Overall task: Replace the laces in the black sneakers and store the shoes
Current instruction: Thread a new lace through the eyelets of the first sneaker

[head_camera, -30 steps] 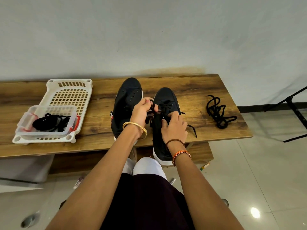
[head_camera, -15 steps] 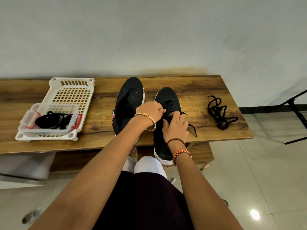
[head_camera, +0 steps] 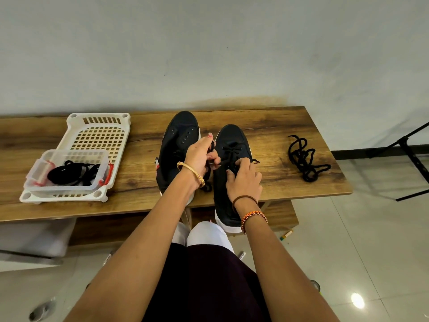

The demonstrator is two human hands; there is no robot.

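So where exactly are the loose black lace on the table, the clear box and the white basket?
loose black lace (head_camera: 303, 160): head view, on the middle of its tangle.
clear box (head_camera: 102, 183): head view, on its near right wall.
white basket (head_camera: 99, 135): head view, on its bare gridded floor.

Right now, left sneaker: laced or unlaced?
Unlaced. The left sneaker shows bare eyelets with no lace through them, while the right sneaker has a lace crossing its upper eyelets.
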